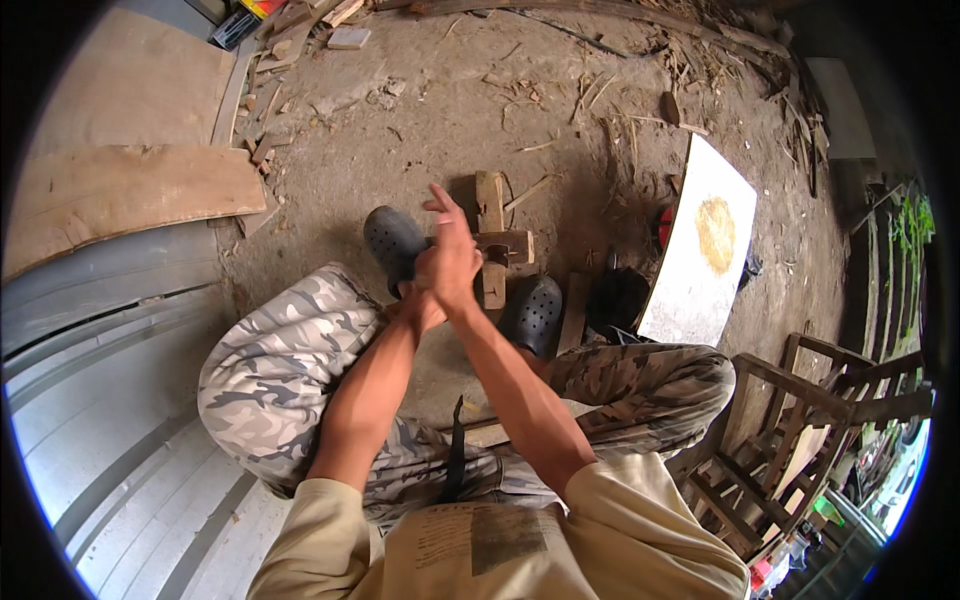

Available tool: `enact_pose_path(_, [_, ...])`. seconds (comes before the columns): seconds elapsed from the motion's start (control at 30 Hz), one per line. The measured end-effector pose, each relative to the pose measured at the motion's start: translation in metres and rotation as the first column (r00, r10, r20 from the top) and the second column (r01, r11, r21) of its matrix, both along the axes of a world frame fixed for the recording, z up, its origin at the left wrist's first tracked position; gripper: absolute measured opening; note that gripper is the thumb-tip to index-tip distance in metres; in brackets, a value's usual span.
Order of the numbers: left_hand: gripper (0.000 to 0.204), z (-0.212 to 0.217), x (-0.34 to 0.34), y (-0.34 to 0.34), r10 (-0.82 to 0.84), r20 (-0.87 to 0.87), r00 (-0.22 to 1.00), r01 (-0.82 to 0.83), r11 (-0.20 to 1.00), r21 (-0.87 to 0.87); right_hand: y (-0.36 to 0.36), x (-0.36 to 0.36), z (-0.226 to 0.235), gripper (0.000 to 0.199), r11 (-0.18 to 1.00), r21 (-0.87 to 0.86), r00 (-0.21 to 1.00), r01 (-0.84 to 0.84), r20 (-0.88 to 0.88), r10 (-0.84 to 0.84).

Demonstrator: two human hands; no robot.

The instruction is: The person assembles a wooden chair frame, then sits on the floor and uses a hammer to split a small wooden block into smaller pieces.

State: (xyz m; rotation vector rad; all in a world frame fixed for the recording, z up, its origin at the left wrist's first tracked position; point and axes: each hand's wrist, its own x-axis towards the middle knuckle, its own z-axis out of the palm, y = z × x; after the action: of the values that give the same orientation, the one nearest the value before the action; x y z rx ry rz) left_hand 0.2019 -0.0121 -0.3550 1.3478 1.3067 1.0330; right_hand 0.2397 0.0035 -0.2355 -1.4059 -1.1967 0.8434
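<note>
My right hand [456,255] lies against my left hand [426,305], palm to palm as it seems, between my knees. The fingers of the right hand stretch out, pointing away from me, with no object visible in them. Most of my left hand, its fingers included, is hidden beneath the right. Just right of and beyond the hands, short wood blocks make a cross shape: an upright block [490,200] and a crosswise block [515,245] with a notch. Dark grey clogs are on my feet, the left clog [392,238] and the right clog [538,312], either side of the blocks.
A white board [690,265] with a brown patch leans at the right, beside a dark object [615,300]. Plywood sheets [130,190] and corrugated metal [130,420] are at the left. A wooden frame [780,450] stands at the lower right. Wood scraps litter the dirt floor [440,110].
</note>
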Motion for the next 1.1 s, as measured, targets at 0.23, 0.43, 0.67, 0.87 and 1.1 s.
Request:
enact_pose_path(0.23, [0.039,0.046,-0.005,0.002,-0.194,-0.170,0.966,0.113,0.910,-0.399,0.021,0.054,0.067,0.044,0.997,0.005,0.990,0.075,-0.122,-0.074])
enact_pose_path(0.43, [0.029,-0.008,-0.016,-0.002,-0.045,0.385,0.922,0.152,0.956,-0.251,0.027,0.021,0.001,0.045,0.996,-0.086,0.990,-0.019,-0.138,0.007])
enact_pose_path(0.67, [0.044,0.016,-0.012,0.025,-0.464,-0.594,0.657,0.339,0.886,-0.317,0.048,0.106,0.102,0.039,0.907,0.246,0.930,0.342,-0.229,-0.288])
enact_pose_path(0.87, [0.062,-0.013,-0.019,0.026,-0.201,-0.070,0.977,0.152,0.890,-0.431,0.041,-0.008,0.014,0.043,0.991,-0.022,0.968,-0.135,-0.215,0.127])
enact_pose_path(1.1, [0.062,0.013,-0.018,0.028,-0.613,-0.406,0.678,0.351,0.755,-0.554,0.045,0.071,0.080,0.040,0.978,0.179,0.991,0.110,-0.097,-0.093])
